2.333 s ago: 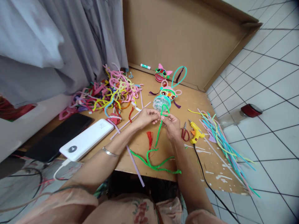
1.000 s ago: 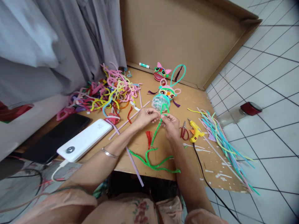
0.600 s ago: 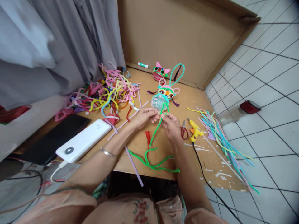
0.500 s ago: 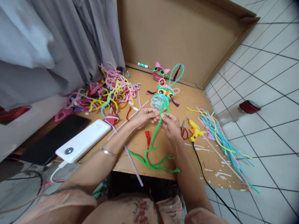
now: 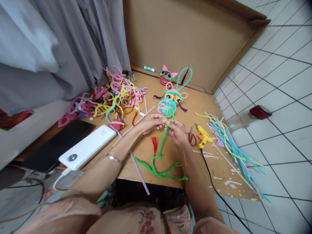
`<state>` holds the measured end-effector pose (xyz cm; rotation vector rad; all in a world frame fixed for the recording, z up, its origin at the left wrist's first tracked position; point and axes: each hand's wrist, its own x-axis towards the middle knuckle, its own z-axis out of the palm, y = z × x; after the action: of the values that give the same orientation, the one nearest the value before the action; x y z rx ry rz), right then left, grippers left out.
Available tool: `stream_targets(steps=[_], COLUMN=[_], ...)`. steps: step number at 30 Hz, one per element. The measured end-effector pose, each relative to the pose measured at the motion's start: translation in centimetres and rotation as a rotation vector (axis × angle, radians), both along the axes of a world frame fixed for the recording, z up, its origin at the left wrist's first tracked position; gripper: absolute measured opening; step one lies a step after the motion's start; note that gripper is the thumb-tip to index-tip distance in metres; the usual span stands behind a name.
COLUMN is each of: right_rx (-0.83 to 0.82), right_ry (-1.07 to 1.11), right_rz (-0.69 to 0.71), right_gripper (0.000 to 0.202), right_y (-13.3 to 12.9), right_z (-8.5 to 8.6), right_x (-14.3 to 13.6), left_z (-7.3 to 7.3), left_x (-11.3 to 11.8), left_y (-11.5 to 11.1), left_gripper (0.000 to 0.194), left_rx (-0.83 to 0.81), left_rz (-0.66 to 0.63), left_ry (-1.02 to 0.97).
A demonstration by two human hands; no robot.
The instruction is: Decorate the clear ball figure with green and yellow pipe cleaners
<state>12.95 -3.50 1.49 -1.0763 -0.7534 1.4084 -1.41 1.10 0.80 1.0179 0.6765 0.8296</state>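
The fingers (image 5: 158, 122) of the left hand (image 5: 151, 124) and those of the right hand (image 5: 178, 131) were closed in tight pinches, nearly meeting on one bright green fuzzy craft stem. That stem stood between both hands over the brown table (image 5: 200, 100), its bent loop (image 5: 170, 111) above the fingertips, its straight tail (image 5: 163, 140) slanting below. Just beyond the stem was a clear, turquoise-rimmed plastic ball (image 5: 163, 107); farther beyond it, a colourful animal head with pink loop ears (image 5: 174, 95). Nearer the person than the stem lay a red thread tassel (image 5: 154, 144) and a branching green fuzzy piece (image 5: 161, 174). Right of the stem were red-handled metal scissors (image 5: 192, 139), a yellow plastic glue gun (image 5: 204, 138) and a pastel bundle of fuzzy stems (image 5: 231, 146); well left, a multicoloured tangled heap (image 5: 124, 94) and a white rectangular power bank (image 5: 87, 148).
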Motion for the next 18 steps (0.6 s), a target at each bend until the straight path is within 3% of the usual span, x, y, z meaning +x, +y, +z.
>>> stream_targets(steps=[6, 12, 18], right_rx=[0.102, 0.164, 0.195], right_ry=[-0.193, -0.265, -0.22], right_rz=[-0.087, -0.077, -0.044], right_gripper=[0.021, 0.021, 0.023], right_y=[0.1, 0.4, 0.3], right_z=[-0.6, -1.4, -0.9], right_x=[-0.7, -0.6, -0.2], left_z=[0.1, 0.2, 0.5], left_x=[-0.2, 0.2, 0.4], left_y=[0.2, -0.1, -0.4], left_gripper=[0.035, 0.021, 0.028], left_rx=[-0.058, -0.051, 0.006], left_rz=[0.009, 0.092, 0.109], left_ry=[0.059, 0.062, -0.008])
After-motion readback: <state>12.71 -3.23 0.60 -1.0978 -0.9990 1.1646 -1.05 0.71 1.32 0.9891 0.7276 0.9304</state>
